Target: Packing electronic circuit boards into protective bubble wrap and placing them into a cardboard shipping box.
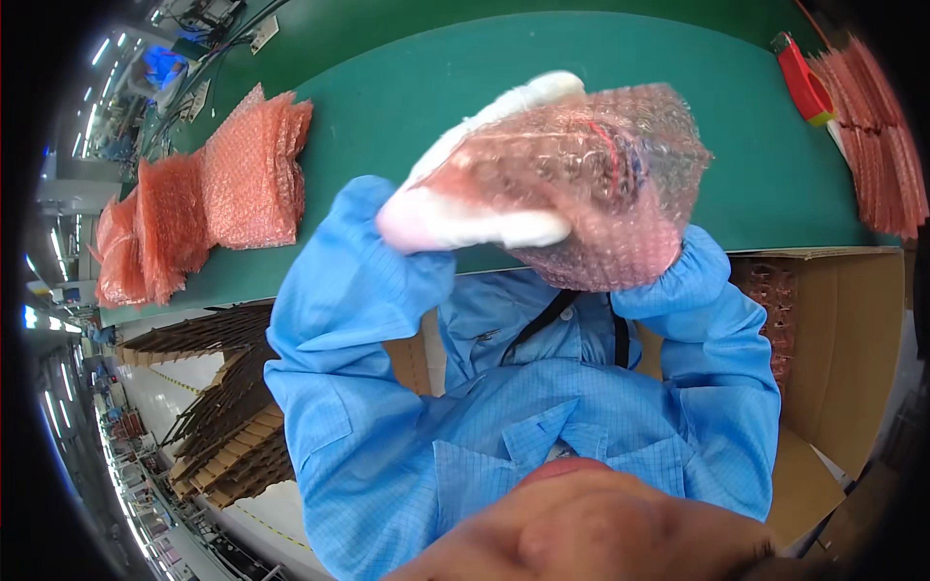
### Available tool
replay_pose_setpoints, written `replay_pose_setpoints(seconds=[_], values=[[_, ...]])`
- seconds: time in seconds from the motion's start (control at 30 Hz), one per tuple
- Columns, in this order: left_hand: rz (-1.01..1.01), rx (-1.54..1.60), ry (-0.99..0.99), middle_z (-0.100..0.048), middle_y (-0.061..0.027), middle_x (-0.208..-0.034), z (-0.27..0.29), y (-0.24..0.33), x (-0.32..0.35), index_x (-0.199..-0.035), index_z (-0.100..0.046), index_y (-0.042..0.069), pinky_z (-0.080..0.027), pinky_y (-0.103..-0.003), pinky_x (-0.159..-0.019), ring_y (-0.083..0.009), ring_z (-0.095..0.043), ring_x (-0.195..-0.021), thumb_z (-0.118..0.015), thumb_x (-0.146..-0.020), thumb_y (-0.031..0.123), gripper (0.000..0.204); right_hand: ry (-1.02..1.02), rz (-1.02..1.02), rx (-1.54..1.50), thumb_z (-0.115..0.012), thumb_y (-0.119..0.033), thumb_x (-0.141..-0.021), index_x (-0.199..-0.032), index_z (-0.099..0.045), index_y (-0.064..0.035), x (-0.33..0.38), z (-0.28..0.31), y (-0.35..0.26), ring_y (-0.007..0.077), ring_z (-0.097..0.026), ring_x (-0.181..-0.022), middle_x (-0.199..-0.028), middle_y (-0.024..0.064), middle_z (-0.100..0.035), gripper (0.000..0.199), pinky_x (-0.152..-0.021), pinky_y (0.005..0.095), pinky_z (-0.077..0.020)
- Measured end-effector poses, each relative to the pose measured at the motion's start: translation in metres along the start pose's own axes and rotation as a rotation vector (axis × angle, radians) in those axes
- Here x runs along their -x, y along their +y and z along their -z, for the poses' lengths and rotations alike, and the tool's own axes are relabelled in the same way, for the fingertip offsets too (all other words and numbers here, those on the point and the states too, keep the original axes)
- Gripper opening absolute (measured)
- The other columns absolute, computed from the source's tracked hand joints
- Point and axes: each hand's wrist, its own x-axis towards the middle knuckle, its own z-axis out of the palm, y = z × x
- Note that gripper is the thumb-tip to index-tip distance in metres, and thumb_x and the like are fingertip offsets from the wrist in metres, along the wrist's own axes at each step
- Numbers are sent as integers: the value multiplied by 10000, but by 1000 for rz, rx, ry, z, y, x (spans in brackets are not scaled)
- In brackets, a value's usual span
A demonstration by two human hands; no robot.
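Observation:
A pinkish see-through bubble-wrap bag point(668, 121) is held up over the near edge of the green table. Inside it a dark part with red and blue wires shows through, too blurred to name. My left hand point(436, 218), in a white glove, is closed round the bag's left end, thumb on the near side and fingers along the far side. My right hand point(664, 242) is at the bag's lower right, seen only as a pink shape through the film. Its fingers are hidden, so I cannot tell how they lie. Blue sleeves cover both forearms.
Stacks of pink bubble-wrap bags point(257, 174) lie at the table's point(387, 107) left. A red and yellow tool point(806, 82) lies beside another pink stack point(867, 136) at far right. An open cardboard box point(848, 349) stands below right; cardboard dividers point(232, 416) are piled below left.

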Motion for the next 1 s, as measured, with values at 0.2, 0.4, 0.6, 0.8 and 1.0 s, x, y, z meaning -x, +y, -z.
replay_pose_setpoints(seconds=[0.2,0.4,0.6,0.8,1.0], values=[[-27,95,7,-415,-115,-1323,-15,-53,-4,-1367,-273,17,-322,-354,-1033,-208,-378,-1242,-735,-712,69,803,-317,134,223,-726,-163,-739,-1182,-499,-34,-3,22,20,193,-543,-1020,-1126,92,-577,514,-887,352,-456],[13,2,176,-529,-86,-1192,-10,-61,-3,-1244,-424,3,-400,-326,-956,-186,-510,-1090,-675,-725,9,576,-363,-394,-173,-723,-121,-705,-1249,-446,-1,-6,61,0,159,-506,-1060,-1193,86,-537,622,-922,300,-408],[-100,557,569,-608,-62,-1032,-14,-62,-2,-1137,-527,3,-473,-322,-816,-168,-578,-939,-635,-709,38,442,459,167,673,-554,-47,-779,-1268,-419,24,23,61,-51,234,-454,-1162,-1279,154,-459,512,-989,327,-349],[-221,549,557,-553,-87,-1146,-67,8,5,-1235,-439,6,-401,-332,-948,-191,-516,-1079,-652,-692,26,583,195,257,292,-729,-181,-673,-1330,-297,24,5,-9,-48,323,-434,-1187,-1304,214,-404,813,-983,410,-367],[-119,488,558,-577,-95,-1096,-54,-1,5,-1176,-487,-12,-461,-328,-863,-181,-553,-998,-660,-731,62,483,382,-52,-149,-710,-88,-723,-1327,-324,23,21,-37,-11,222,-452,-1182,-1280,146,-462,725,-988,340,-369]])
